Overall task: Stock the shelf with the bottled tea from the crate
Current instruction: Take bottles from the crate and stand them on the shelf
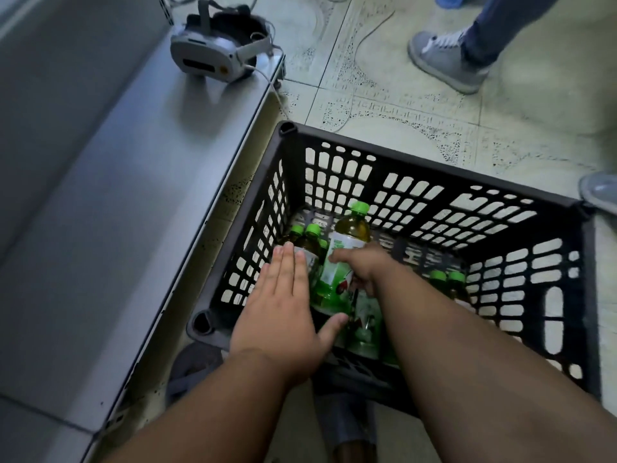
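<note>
A black lattice crate (434,168) stands on the tiled floor and holds several green-capped bottles of tea. My right hand (364,267) is inside it, closed around one bottle of tea (347,242), which is raised above the others with its cap pointing away from me. My left hand (287,302) hovers flat and open over the crate's near-left corner, fingers together, touching nothing that I can see. More bottles (305,237) stand by the left wall, and two more caps (447,279) show at the right. The grey metal shelf (140,182) runs along the left.
A white headset (213,50) with a cable lies at the far end of the shelf. Another person's grey sneaker (447,60) and jeans leg stand on the floor beyond the crate, a second shoe (601,192) at the right edge. My own sandalled foot (347,426) is below the crate.
</note>
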Demonstrator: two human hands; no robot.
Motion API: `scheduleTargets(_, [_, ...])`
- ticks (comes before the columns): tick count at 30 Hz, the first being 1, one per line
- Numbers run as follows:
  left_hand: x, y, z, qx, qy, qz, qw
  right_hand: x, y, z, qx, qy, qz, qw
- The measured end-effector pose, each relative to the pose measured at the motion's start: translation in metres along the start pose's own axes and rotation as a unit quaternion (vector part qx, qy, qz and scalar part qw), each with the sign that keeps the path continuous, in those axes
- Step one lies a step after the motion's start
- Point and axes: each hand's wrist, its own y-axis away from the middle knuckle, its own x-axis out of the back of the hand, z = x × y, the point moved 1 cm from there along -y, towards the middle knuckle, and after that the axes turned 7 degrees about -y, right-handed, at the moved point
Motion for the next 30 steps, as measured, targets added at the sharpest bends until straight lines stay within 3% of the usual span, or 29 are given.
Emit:
scheduleTargets(4, [0.011,0.005,0.001,0.001,0.025,-0.006,1.000,0.020,0.076,-0.029,0.151,0.008,-0.001,0.988])
scheduleTargets(6, [0.024,0.015,0.000,0.019,0.099,0.014,0.995,0.030,0.120,-0.049,0.222,0.020,-0.026,0.975])
scheduleTargets(9, [0.058,0.054,-0.006,0.072,0.257,0.093,0.959,0.030,0.196,-0.074,0.317,0.034,-0.063,0.946])
scheduleTargets(12, [0.100,0.105,-0.021,0.094,0.329,0.152,0.927,0.008,0.267,-0.091,0.393,0.028,-0.105,0.913])
scheduleTargets(20, [0.188,0.252,-0.112,0.168,0.368,0.238,0.883,-0.116,0.440,-0.113,0.500,0.092,-0.286,0.812])
scheduleTargets(25, [0.211,0.300,-0.167,0.221,0.343,0.277,0.870,-0.187,0.494,-0.130,0.547,0.159,-0.322,0.756])
scheduleTargets(30, [0.203,0.274,-0.229,0.254,0.323,0.299,0.861,-0.267,0.471,-0.159,0.583,0.226,-0.322,0.711])
